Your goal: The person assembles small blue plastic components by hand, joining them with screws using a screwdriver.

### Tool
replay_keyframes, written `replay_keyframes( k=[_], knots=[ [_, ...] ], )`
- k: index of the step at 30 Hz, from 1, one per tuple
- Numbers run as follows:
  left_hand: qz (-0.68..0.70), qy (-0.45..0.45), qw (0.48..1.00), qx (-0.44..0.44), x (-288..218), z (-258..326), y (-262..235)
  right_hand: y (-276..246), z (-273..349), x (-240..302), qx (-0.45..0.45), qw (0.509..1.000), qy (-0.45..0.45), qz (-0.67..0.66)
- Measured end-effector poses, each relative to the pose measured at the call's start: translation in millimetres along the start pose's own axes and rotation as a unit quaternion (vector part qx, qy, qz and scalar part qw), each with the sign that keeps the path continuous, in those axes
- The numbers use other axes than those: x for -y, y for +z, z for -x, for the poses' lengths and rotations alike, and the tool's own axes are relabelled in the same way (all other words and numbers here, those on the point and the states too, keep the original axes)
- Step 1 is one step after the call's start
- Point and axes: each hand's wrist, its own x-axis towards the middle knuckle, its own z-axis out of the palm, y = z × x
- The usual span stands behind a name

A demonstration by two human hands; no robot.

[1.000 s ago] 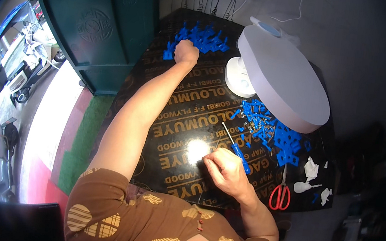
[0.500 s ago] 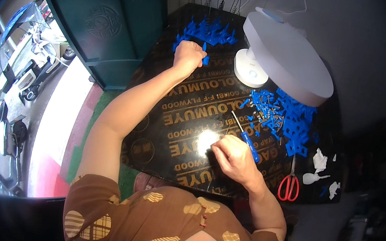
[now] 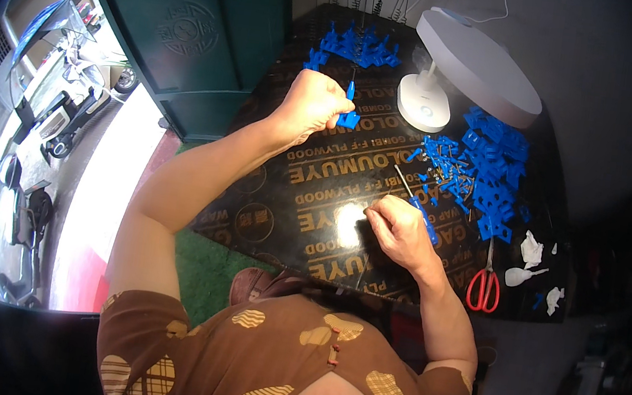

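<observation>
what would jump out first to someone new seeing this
Probably the big white lamp, its broad head tilted over the far right of the dark table, with a heap of blue parts in front of it. Next, the left hand, reaching toward the far side and pinching a small blue piece. The red-handled scissors stand out at the near right.

Held piece [image 3: 347, 120] is blue — shirt [image 3: 274, 342] brown, yellow-patched.

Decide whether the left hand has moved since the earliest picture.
Yes: against the white lamp base, the left hand has moved nearer the person's body.
</observation>
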Motion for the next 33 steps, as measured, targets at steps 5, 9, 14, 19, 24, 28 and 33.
replay_keyframes(
  k=[5,9,14,19,24,28,33],
  knots=[
    [-0.007,0.006,1.0,0.02,-6,20,-3,1,0,-1,0.0,1.0,0.021,-0.005],
    [-0.024,0.023,0.999,0.012,-10,33,-5,3,1,-5,-0.014,1.0,0.015,-0.005],
    [-0.039,0.021,0.999,0.007,-10,42,-8,3,2,-4,-0.012,1.0,0.01,-0.004],
    [-0.017,0.008,1.0,0.015,-9,47,-8,2,2,-3,-0.006,1.0,0.013,-0.001],
    [0.024,-0.031,0.999,0.038,-12,53,-10,2,1,-3,-0.001,1.0,0.026,-0.003],
    [0.079,-0.059,0.993,0.056,-11,56,-8,2,2,-3,0.002,1.0,0.028,0.0],
    [0.11,-0.06,0.99,0.061,-4,55,-6,4,2,-6,-0.003,1.0,0.016,-0.001]
  ],
)
